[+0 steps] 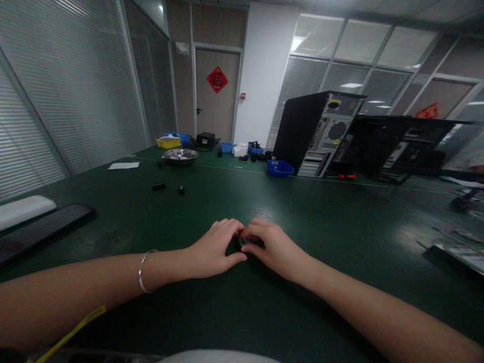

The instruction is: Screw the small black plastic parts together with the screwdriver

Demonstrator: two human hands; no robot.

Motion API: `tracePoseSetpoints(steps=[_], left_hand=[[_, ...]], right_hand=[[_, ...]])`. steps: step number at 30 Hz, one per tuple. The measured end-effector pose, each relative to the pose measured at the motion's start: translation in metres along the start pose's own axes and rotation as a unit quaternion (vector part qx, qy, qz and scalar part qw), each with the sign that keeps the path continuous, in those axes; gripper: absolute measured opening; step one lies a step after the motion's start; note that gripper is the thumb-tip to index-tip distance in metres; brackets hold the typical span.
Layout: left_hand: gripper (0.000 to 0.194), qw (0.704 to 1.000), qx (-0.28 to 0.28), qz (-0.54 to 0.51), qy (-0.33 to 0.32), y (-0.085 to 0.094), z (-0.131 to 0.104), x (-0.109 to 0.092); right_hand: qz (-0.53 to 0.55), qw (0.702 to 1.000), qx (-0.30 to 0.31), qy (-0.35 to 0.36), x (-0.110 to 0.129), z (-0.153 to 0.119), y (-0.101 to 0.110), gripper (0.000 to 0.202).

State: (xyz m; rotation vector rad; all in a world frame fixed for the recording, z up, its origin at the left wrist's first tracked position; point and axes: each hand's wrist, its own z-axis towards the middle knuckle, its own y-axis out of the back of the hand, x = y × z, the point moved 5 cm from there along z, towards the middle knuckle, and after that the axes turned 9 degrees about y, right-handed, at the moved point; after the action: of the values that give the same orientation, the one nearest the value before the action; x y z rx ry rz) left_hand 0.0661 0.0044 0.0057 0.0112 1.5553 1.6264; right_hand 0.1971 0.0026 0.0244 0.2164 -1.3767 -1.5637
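Both of my hands meet over the dark green table, near the middle of the view. My right hand pinches a small dark green part between thumb and fingers; most of the part is hidden. My left hand is beside it, its fingertips at the part's far side and touching the right fingers, its thumb apart from the fingers. Whether the left fingers also grip the part is unclear. Farther off to the left lie two small black pieces, one longer and one shorter.
A black keyboard and a white object lie at the left. Behind are a metal bowl, a yellow tray, a blue bin and computer cases. Metal parts sit at the right.
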Motion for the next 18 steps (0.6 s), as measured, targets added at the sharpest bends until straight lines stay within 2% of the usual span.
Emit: tracePoseSetpoints(steps=[4,9,13,18], left_hand=[[0.031,1.0,0.003,0.011,-0.001,-0.001,0.0,0.0],[0.049,0.998,-0.033,0.046,-0.02,0.011,-0.003,-0.003],[0.033,0.992,-0.051,0.088,-0.069,0.021,-0.006,-0.007],[0.019,0.98,-0.024,0.096,-0.173,0.014,-0.01,-0.009]], right_hand=[[-0.004,1.0,0.014,0.01,0.0,0.0,0.001,0.013],[-0.021,1.0,0.021,0.009,-0.004,-0.003,0.0,0.016],[-0.015,0.999,0.022,0.025,-0.005,-0.004,0.004,0.026],[0.028,0.999,0.02,0.019,-0.003,-0.009,0.01,0.038]])
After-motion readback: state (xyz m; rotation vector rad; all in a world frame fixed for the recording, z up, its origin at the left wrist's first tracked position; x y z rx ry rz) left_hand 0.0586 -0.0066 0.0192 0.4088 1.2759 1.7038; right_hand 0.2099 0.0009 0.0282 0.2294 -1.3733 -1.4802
